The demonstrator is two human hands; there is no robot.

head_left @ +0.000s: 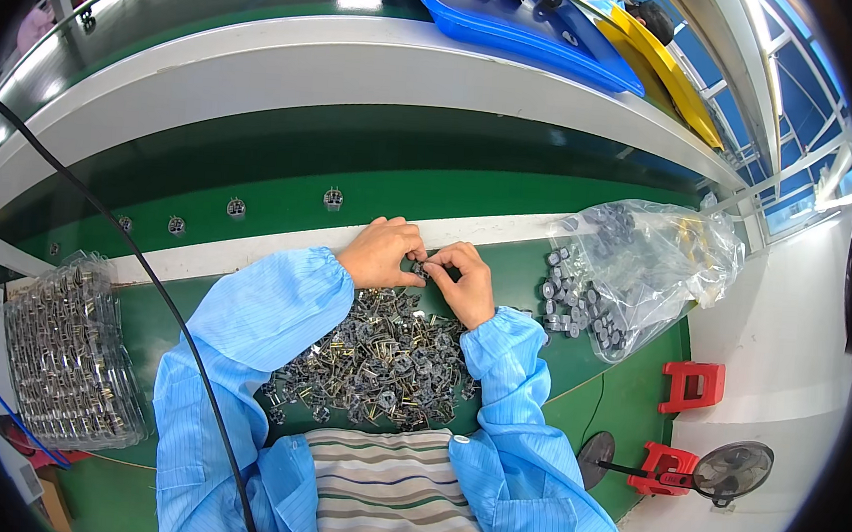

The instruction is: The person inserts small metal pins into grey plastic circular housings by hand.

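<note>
My left hand and my right hand meet above the far edge of a green worktop. Pinched between the fingertips of both is a small dark part with metal bits, mostly covered by the fingers. Right below my hands spreads a wide heap of small dark plastic parts with brass-coloured pins. Several grey round caps lie to the right of my right hand, spilling from a clear plastic bag that holds more of them.
Beyond a white rail, a green conveyor belt carries several spaced small parts. Stacked clear trays of parts stand at left. A black cable crosses the left side. A blue tray sits on the upper shelf; red stools and a fan are at right.
</note>
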